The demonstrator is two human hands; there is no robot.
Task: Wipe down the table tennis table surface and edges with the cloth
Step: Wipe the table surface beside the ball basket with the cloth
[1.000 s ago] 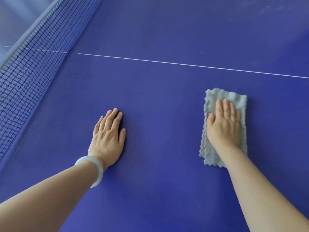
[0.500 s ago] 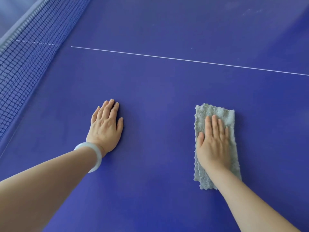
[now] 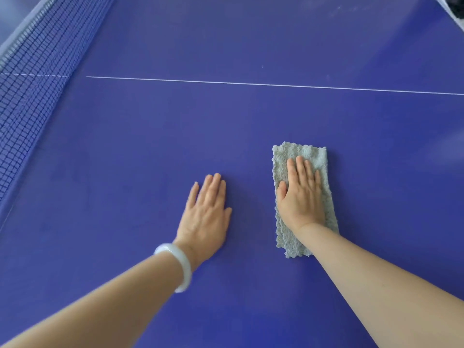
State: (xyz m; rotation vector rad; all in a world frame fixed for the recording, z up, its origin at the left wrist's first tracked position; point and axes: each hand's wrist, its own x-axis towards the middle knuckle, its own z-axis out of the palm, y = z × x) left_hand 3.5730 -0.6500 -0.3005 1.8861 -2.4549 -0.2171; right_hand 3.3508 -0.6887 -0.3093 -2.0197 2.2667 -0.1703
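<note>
A folded grey cloth [image 3: 283, 156] lies flat on the blue table tennis table [image 3: 125, 159], right of centre. My right hand [image 3: 301, 197] presses on the cloth with straight fingers laid flat, covering its middle. My left hand [image 3: 206, 217] rests palm down on the bare table surface just left of the cloth, fingers straight and together. A pale bangle sits on my left wrist. A gap of blue surface separates the two hands.
The dark net [image 3: 32, 79] runs along the left side, from the near left to the far top. A thin white line [image 3: 251, 84] crosses the table beyond the hands. The table's far right corner [image 3: 452, 16] shows at the top right.
My right hand has slid the cloth toward me and to the left, closer to my left hand. My left hand has stayed flat on the table. The view has shifted left.
</note>
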